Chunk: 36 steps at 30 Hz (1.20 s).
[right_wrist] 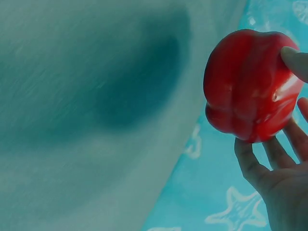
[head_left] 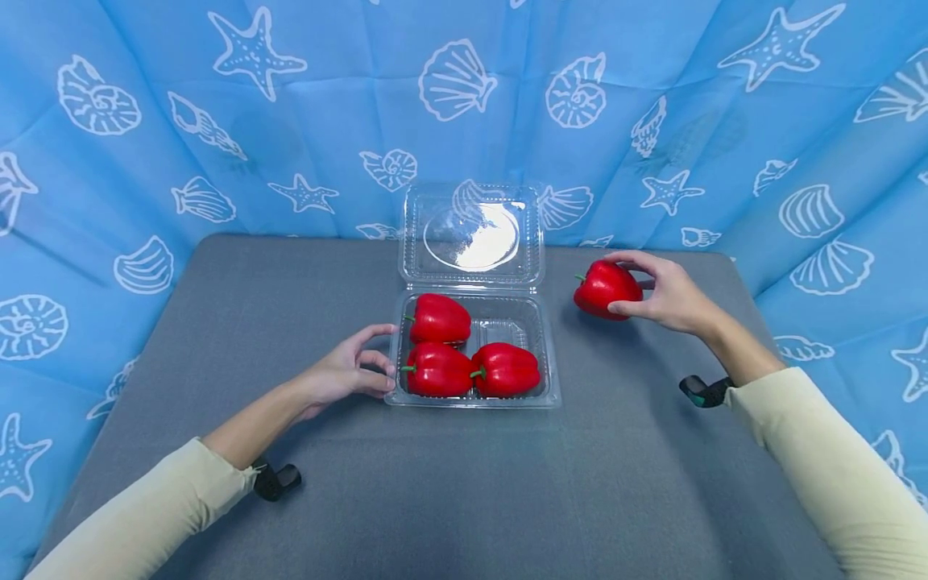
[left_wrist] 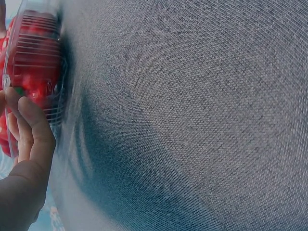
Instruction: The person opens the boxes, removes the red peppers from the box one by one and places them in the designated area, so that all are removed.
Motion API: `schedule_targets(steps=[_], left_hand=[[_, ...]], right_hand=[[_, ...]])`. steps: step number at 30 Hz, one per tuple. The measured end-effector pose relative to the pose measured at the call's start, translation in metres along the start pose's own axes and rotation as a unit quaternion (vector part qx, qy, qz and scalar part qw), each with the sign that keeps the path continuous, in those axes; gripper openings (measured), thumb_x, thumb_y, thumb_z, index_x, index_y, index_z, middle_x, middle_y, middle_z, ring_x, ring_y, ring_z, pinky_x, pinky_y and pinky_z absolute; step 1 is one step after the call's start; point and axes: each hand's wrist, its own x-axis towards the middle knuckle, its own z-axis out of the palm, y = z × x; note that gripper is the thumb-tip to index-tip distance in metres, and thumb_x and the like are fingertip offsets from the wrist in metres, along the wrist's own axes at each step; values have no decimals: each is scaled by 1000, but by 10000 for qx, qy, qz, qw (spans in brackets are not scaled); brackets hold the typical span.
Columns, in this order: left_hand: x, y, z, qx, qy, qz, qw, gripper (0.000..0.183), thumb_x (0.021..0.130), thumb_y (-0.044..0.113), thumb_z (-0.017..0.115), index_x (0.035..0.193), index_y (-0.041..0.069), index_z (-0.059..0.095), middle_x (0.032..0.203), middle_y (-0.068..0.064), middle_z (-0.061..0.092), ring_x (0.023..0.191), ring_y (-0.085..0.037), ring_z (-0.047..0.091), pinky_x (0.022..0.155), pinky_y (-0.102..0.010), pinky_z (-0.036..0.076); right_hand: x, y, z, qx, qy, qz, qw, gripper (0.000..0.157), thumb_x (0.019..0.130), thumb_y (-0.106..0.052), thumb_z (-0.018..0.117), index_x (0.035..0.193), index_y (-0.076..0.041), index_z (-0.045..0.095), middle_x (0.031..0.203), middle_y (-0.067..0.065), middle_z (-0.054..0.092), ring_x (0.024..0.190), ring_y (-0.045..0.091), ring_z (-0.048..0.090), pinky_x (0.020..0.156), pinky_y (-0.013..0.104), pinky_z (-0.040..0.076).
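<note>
My right hand [head_left: 670, 298] holds a red bell pepper [head_left: 607, 290] between thumb and fingers, to the right of a clear plastic clamshell container [head_left: 553, 387]. In the right wrist view this bell pepper [right_wrist: 250, 86] is off the table, with its shadow on the cloth. Three more red bell peppers lie in the container: one at the back left [head_left: 441, 319], one at the front left [head_left: 439, 370] and one at the front right [head_left: 506, 370]. Fingertips of my left hand [head_left: 344, 372] rest against the container's left rim, fingers loosely bent.
The container's clear lid [head_left: 471, 278] stands raised at the back, near the blue shell-patterned curtain [head_left: 326, 121]. Grey cloth [head_left: 464, 499] covers the table. In the container's back right part, bare ribbed plastic shows. Each wrist wears a black strap-on device [head_left: 275, 481].
</note>
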Motion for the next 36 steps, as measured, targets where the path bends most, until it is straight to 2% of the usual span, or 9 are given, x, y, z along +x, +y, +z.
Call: schedule_targets(steps=[8, 13, 16, 18, 19, 20, 23, 28, 36], left_hand=[[0, 1, 1, -12, 56, -69, 10000, 81, 87, -1, 69, 154, 14, 25, 97, -11, 64, 88, -23, 66, 84, -39, 57], [0, 1, 1, -21, 51, -80, 10000, 80, 88, 0, 69, 154, 15, 26, 98, -11, 64, 88, -23, 65, 84, -39, 57], [0, 1, 1, -30, 52, -112, 9999, 80, 88, 1, 69, 154, 15, 26, 98, -11, 64, 88, -23, 65, 84, -39, 57], [0, 1, 1, -35, 64, -131, 9999, 79, 88, 1, 69, 154, 15, 26, 99, -12, 64, 89, -24, 65, 85, -39, 57], [0, 1, 1, -35, 68, -134, 9999, 79, 88, 1, 69, 154, 15, 26, 99, -12, 64, 89, -24, 65, 85, -39, 57], [0, 1, 1, -36, 75, -151, 9999, 79, 88, 1, 69, 154, 16, 26, 99, -12, 64, 89, -24, 66, 85, -39, 57], [0, 2, 1, -47, 85, -172, 9998, 79, 88, 1, 69, 154, 16, 26, 100, -12, 64, 89, -24, 66, 85, -39, 57], [0, 2, 1, -52, 98, -225, 9997, 80, 88, 1, 69, 154, 16, 26, 100, -12, 64, 90, -24, 66, 85, -39, 57], [-1, 2, 1, -37, 85, -198, 9998, 78, 90, 2, 68, 154, 15, 26, 100, -13, 64, 91, -25, 66, 86, -39, 57]], right_hand=[[-12, 33, -12, -233, -13, 453, 9987, 83, 77, -6, 84, 147, -4, 41, 146, 21, 42, 130, 43, 40, 94, 53, 49], [-21, 44, -16, -292, 47, 521, 9982, 81, 78, -6, 83, 146, -2, 40, 145, 24, 42, 129, 45, 40, 95, 54, 48], [-26, 51, -17, -362, 71, 591, 9976, 79, 78, -6, 83, 146, -1, 41, 144, 25, 42, 128, 47, 40, 94, 50, 49], [-28, 55, -19, -401, 95, 655, 9970, 78, 79, -7, 82, 146, -2, 42, 143, 25, 43, 128, 47, 40, 90, 41, 50], [-30, 58, -20, -387, 104, 689, 9968, 77, 80, -7, 82, 146, -2, 41, 143, 25, 42, 128, 48, 40, 90, 46, 49], [-31, 60, -21, -396, 121, 731, 9965, 76, 81, -8, 81, 146, -3, 42, 143, 25, 43, 128, 48, 40, 89, 43, 49], [-33, 66, -24, -392, 149, 813, 9958, 75, 82, -8, 80, 146, -4, 42, 144, 25, 42, 128, 49, 39, 89, 49, 49], [-34, 72, -24, -324, 57, 824, 9961, 74, 84, -1, 75, 148, -3, 38, 147, 28, 36, 131, 51, 33, 97, 69, 40], [-31, 77, -26, -124, -68, 763, 9970, 73, 87, 10, 65, 151, -1, 32, 151, 29, 31, 136, 53, 26, 102, 73, 30]])
